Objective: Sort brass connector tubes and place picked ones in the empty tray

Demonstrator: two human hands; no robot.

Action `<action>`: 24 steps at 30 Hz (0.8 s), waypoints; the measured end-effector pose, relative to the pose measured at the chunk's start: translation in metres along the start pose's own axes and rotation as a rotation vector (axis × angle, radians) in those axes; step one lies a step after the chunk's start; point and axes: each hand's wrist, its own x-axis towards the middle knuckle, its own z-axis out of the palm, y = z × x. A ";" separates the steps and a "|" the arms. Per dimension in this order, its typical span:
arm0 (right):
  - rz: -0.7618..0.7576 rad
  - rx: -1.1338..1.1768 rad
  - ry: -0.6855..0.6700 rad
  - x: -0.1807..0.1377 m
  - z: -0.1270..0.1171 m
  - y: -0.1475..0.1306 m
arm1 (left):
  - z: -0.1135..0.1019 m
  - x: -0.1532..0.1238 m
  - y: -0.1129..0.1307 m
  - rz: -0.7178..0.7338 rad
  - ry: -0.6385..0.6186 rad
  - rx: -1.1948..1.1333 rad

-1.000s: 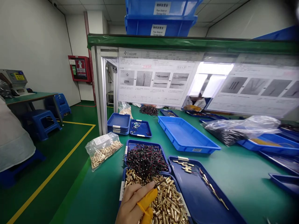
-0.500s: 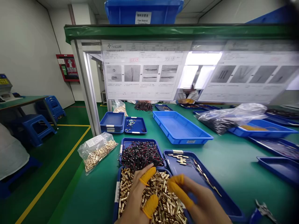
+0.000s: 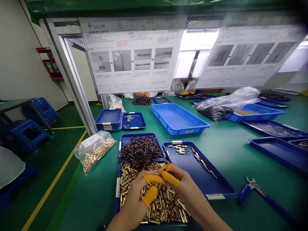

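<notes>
My left hand and my right hand meet over a blue tray heaped with small brass tubes. Both wear orange finger cots. Their fingertips pinch together at one spot; what they hold there is too small to make out. Just behind lies a blue tray of black and red wired parts. To the right, a shallow blue tray carries a few finished brass pieces with leads.
A plastic bag of brass tubes lies at the left. Blue-handled cutters rest on the green mat at the right. Stacked blue trays, a deep blue bin and a bagged pile stand farther back. A person works across the bench.
The view has tilted down. My right hand came into sight and closed in on my left; the fingertips of both now pinch together over the brass tubes.
</notes>
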 end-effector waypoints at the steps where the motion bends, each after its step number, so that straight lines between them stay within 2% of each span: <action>1: 0.018 -0.002 -0.013 0.000 0.000 0.001 | 0.000 0.001 0.000 -0.009 0.023 -0.017; 6: 0.153 0.076 -0.171 -0.003 0.004 0.001 | -0.002 0.003 -0.004 -0.134 0.163 -0.110; 12: 0.228 0.070 -0.268 -0.007 0.011 0.003 | 0.000 0.005 -0.010 -0.213 0.056 -0.185; 17: 0.229 -0.081 -0.248 -0.010 0.012 0.005 | 0.000 0.006 -0.010 -0.257 0.033 -0.214; 24: 0.239 -0.129 -0.251 -0.010 0.013 0.004 | 0.001 0.008 -0.010 -0.302 0.014 -0.277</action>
